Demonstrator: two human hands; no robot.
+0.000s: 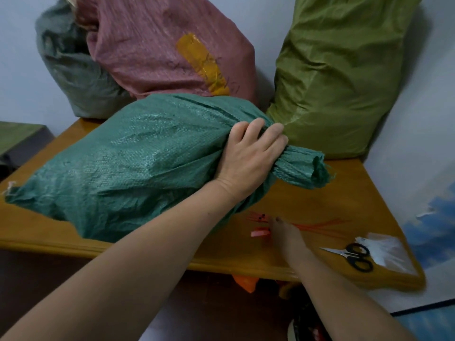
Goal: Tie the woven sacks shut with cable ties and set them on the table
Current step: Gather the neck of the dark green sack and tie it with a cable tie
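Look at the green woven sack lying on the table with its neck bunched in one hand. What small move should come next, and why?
Probably pinch one orange cable tie from the loose bunch and lift it to the neck. The left hand already grips the green woven sack at its gathered neck, no tie shows there, and the right hand has its fingertips at the ties on the wooden table.

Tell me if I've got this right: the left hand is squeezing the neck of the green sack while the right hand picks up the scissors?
Not quite. In the head view the left hand does grip the gathered neck of the green sack, but the right hand reaches for the orange cable ties, not the scissors, which lie untouched further right on the table.
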